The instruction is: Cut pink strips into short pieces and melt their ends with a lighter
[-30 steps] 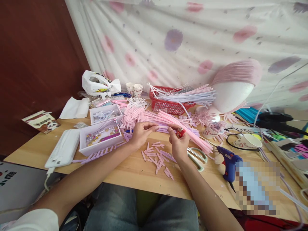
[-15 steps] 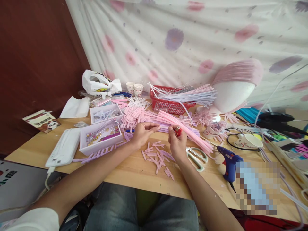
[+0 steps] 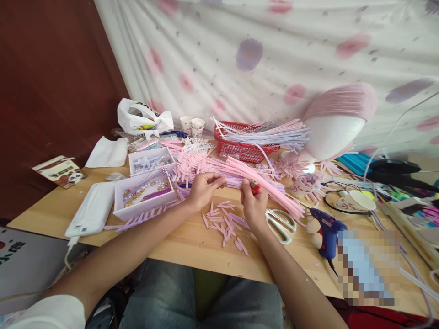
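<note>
My left hand (image 3: 205, 188) is raised over the desk, thumb and fingertips pinched together. What they hold is too small to make out against the purple stems behind. Facing it, my right hand (image 3: 254, 205) is closed around a red lighter (image 3: 255, 187), its thumb near the left fingertips. Below both hands lie loose short pink and lilac pipe cleaner pieces (image 3: 222, 224). A bundle of long pink pipe cleaners (image 3: 264, 185) runs just behind the right hand. Scissors with pale handles (image 3: 281, 225) rest beside the right wrist.
A red basket (image 3: 236, 151) of pipe cleaners stands at the back, beside a white head form (image 3: 334, 137). On the left are a white box (image 3: 144, 205) of beads and a white power bank (image 3: 89, 212). A blue glue gun (image 3: 327, 233) lies to the right.
The right hand's grip on the lighter has turned slightly, and less of the lighter's patterned side shows. My left fingertips have drawn back a little to the left.
</note>
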A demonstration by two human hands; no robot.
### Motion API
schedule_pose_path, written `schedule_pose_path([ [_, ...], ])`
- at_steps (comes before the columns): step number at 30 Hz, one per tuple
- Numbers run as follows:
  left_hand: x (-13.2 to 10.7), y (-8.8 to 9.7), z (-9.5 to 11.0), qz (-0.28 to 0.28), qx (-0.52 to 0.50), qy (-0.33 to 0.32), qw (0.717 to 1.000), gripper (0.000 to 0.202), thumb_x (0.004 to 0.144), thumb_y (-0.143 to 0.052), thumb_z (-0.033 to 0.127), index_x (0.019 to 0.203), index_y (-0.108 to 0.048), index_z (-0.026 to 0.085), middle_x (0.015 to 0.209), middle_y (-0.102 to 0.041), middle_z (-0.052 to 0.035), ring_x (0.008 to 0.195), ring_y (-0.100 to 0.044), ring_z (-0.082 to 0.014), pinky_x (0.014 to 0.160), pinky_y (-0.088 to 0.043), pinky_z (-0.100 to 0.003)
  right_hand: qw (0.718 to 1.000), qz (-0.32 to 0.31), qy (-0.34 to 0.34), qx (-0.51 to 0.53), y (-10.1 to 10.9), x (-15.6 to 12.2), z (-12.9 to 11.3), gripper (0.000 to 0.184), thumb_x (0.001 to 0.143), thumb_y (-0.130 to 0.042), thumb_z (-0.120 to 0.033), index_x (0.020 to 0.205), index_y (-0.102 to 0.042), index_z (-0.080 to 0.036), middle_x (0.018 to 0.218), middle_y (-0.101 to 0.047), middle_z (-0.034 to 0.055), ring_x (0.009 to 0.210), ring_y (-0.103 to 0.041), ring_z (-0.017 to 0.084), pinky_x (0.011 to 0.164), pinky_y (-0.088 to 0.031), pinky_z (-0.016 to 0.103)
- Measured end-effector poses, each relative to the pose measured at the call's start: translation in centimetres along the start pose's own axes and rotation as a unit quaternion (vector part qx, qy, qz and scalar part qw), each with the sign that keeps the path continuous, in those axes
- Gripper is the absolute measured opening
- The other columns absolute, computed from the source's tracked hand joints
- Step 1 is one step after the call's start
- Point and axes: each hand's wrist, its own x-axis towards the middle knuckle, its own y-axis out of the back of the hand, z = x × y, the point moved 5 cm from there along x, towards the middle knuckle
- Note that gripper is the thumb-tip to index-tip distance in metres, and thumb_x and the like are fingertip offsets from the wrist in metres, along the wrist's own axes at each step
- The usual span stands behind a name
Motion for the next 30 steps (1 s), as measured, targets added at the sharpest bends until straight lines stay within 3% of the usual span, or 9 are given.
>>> schedule_pose_path([
  [5,0.2,0.3,-0.5,0.035,-0.045,0.027,0.998,0.044,0.062,-0.086,0.054,0.075,-0.075,0.014,0.071,-0.072,-0.0057,0.064,-0.061,-0.0136,0.06,-0.045,-0.025,0.984,0.002,-0.148,0.096,-0.5,-0.3,1.2,0.056,0.085,-0.045,-0.077,0.072,-0.047,-0.022,0.059,-0.036,-0.0053,0.045,-0.019,0.009,0.043,-0.011,0.025],
  [8,0.1,0.5,-0.7,0.052,-0.067,0.048,0.995,0.045,0.06,-0.087,0.054,0.079,-0.076,0.015,0.073,-0.073,-0.0057,0.065,-0.062,-0.013,0.059,-0.045,-0.023,0.978,-0.025,-0.182,0.094,-1.0,-0.6,1.3,0.055,0.083,-0.047,-0.076,0.074,-0.048,-0.022,0.061,-0.038,-0.0049,0.046,-0.019,0.009,0.043,-0.011,0.025],
  [12,0.1,0.5,-0.8,0.054,-0.065,0.055,0.995,0.045,0.059,-0.088,0.053,0.081,-0.076,0.014,0.074,-0.073,-0.0058,0.065,-0.062,-0.0131,0.059,-0.044,-0.023,0.982,-0.056,-0.168,0.068,-1.4,-0.6,1.0,0.052,0.083,-0.047,-0.072,0.067,-0.044,-0.023,0.058,-0.035,-0.0047,0.047,-0.019,0.01,0.043,-0.011,0.026],
  [21,0.1,0.3,-0.7,0.035,-0.028,0.032,0.998,0.038,0.063,-0.086,0.047,0.081,-0.078,0.014,0.076,-0.074,-0.0064,0.069,-0.063,-0.0147,0.063,-0.046,-0.025,0.985,-0.082,-0.14,0.059,-1.2,-0.5,0.3,0.03,0.082,-0.044,-0.043,0.06,-0.042,-0.023,0.053,-0.03,-0.0042,0.047,-0.02,0.011,0.043,-0.012,0.027],
  [25,0.1,0.3,-0.5,0.034,-0.022,0.027,0.999,0.036,0.064,-0.086,0.045,0.08,-0.078,0.014,0.076,-0.074,-0.0065,0.07,-0.064,-0.015,0.063,-0.047,-0.025,0.983,-0.077,-0.151,0.064,-1.3,-0.5,0.7,0.036,0.084,-0.047,-0.049,0.06,-0.043,-0.023,0.054,-0.031,-0.0043,0.047,-0.02,0.011,0.043,-0.012,0.026],
  [30,0.6,0.8,0.1,0.003,0.049,-0.012,0.999,0.031,0.069,-0.082,0.041,0.083,-0.078,0.014,0.079,-0.075,-0.0066,0.066,-0.063,-0.0149,0.062,-0.048,-0.026,0.99,-0.012,-0.124,0.061,-0.4,0.1,0.8,0.052,0.087,-0.041,-0.069,0.062,-0.04,-0.024,0.053,-0.028,-0.0057,0.045,-0.019,0.01,0.042,-0.011,0.026],
])
